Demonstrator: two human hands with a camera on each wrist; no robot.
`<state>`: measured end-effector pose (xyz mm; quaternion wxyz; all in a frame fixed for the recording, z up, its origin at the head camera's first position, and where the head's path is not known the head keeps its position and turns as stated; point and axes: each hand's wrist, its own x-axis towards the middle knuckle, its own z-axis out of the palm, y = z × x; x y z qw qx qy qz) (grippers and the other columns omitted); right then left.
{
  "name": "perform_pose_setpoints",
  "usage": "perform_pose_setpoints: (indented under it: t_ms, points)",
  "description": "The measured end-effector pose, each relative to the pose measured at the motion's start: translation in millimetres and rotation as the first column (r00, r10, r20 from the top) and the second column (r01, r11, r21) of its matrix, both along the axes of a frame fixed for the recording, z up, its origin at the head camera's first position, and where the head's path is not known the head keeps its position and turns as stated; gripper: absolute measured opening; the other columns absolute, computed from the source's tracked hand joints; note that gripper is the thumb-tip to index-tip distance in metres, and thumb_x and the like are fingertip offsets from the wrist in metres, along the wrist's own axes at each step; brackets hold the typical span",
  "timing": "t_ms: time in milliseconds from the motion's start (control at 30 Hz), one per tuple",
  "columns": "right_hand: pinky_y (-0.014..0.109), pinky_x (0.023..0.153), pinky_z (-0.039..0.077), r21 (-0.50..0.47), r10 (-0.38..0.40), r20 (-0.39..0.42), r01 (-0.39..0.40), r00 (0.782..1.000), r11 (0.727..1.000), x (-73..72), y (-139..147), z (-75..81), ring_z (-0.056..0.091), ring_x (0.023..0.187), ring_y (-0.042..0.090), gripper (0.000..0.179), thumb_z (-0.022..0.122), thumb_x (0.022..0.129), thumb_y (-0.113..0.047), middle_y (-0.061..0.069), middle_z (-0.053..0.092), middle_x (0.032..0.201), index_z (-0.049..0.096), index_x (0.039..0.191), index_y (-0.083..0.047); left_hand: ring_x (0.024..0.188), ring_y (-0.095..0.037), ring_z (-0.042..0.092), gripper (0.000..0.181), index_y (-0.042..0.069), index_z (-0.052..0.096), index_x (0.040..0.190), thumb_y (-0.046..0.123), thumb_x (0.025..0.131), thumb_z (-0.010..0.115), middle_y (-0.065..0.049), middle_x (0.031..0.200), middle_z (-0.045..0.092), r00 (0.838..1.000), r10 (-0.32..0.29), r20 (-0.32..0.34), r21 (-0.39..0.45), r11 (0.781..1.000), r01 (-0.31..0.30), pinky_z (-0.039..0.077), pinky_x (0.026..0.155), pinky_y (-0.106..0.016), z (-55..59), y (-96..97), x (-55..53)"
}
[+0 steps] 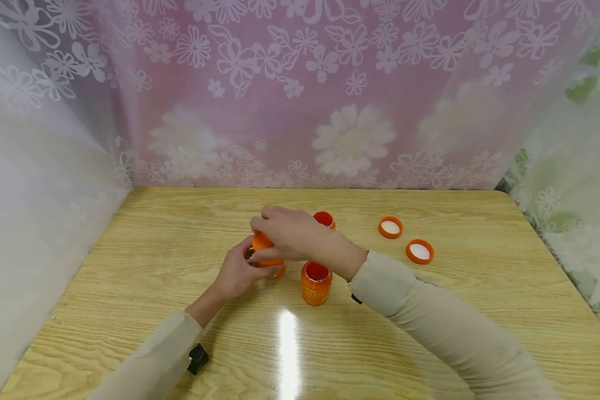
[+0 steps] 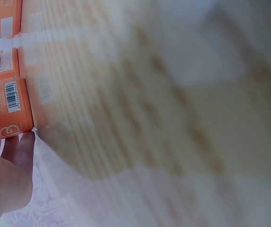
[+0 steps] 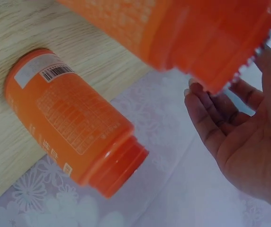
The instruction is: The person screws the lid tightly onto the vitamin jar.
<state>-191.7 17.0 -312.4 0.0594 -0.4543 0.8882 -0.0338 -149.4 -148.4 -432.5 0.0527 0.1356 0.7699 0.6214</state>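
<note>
In the head view my left hand (image 1: 236, 270) grips the side of an orange plastic bottle (image 1: 279, 270) with a screw lid (image 1: 261, 242). From above, my right hand (image 1: 292, 233) has its fingers curled round that lid. The left wrist view has my left hand (image 2: 10, 182) with fingertips against the barcoded orange bottle (image 2: 7, 109). In the right wrist view my right hand (image 3: 249, 132) appears with bent fingers, partly covered by the mouth of a lidless bottle (image 3: 121, 28); the lidded bottle is hidden there.
Two lidless orange bottles stand to the right of the held one, a near bottle (image 1: 316, 288) and a far bottle (image 1: 325, 218) partly behind my right hand. Two orange lids (image 1: 390, 227) lie upturned at the right on the wooden table (image 1: 180, 222). A floral curtain (image 1: 350, 83) hangs behind.
</note>
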Motion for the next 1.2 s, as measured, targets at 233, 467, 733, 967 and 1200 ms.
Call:
perform_pose_setpoints:
  t_ms: [233, 467, 733, 967, 1200]
  points:
    - [0.034, 0.091, 0.047, 0.008, 0.060, 0.030, -0.060, 0.998, 0.998, -2.9, 6, 2.4, 0.045, 0.121, 0.019, 0.053, 0.051, 0.093, -0.056, -0.002, 0.047, 0.135, 0.052, 0.134, -0.022, 0.097, -0.024, 0.063, 0.050, 0.011, 0.054, 0.126, 0.014, 0.082, 0.077, -0.007, 0.116, 0.060, 0.999, -0.002, 0.040, 0.027, 1.000, 0.001, 0.055, 0.078, -0.035, 1.6, -1.5, 1.8]
    - [0.034, 0.106, 0.034, -0.093, 0.244, 0.202, -0.230, 0.948, 0.969, -6.1, 14, 7.7, 0.037, 0.132, 0.018, 0.043, 0.060, 0.094, -0.014, -0.002, 0.045, 0.142, 0.055, 0.135, -0.025, 0.103, -0.024, 0.060, 0.051, 0.010, 0.055, 0.125, 0.016, 0.080, 0.079, -0.007, 0.118, 0.059, 1.000, 0.027, -0.001, -0.011, 1.000, -0.027, 0.052, 0.086, -0.033, 3.3, -2.9, 3.1]
    - [0.025, 0.080, 0.043, -0.022, 0.124, 0.081, -0.122, 0.989, 0.992, -1.3, 7, 1.1, 0.047, 0.097, 0.016, 0.033, 0.066, 0.091, -0.035, -0.005, 0.053, 0.109, 0.062, 0.122, -0.023, 0.106, -0.025, 0.060, 0.055, 0.009, 0.052, 0.131, 0.008, 0.082, 0.076, -0.009, 0.123, 0.056, 0.999, 0.008, 0.038, 0.043, 0.999, -0.010, 0.053, 0.083, -0.032, 1.6, -0.1, 2.3]
    - [0.023, 0.062, 0.043, 0.001, 0.018, 0.046, -0.018, 0.999, 1.000, 2.0, 1, -1.5, 0.046, 0.084, 0.014, 0.035, 0.062, 0.090, -0.047, -0.004, 0.046, 0.095, 0.058, 0.113, -0.021, 0.100, -0.026, 0.061, 0.055, 0.011, 0.052, 0.132, 0.003, 0.082, 0.074, -0.009, 0.121, 0.058, 1.000, -0.008, 0.026, 0.054, 0.999, 0.007, 0.055, 0.077, -0.034, 0.7, -0.1, 2.1]
    - [0.028, 0.077, 0.048, -0.004, 0.026, 0.101, -0.026, 0.994, 1.000, -0.7, 3, 1.8, 0.049, 0.105, 0.015, 0.046, 0.057, 0.090, -0.053, -0.002, 0.051, 0.118, 0.056, 0.125, -0.023, 0.097, -0.024, 0.062, 0.051, 0.012, 0.053, 0.129, 0.010, 0.083, 0.075, -0.007, 0.118, 0.060, 1.000, -0.007, 0.013, 0.004, 1.000, 0.007, 0.055, 0.076, -0.035, 6.0, -0.2, 4.4]
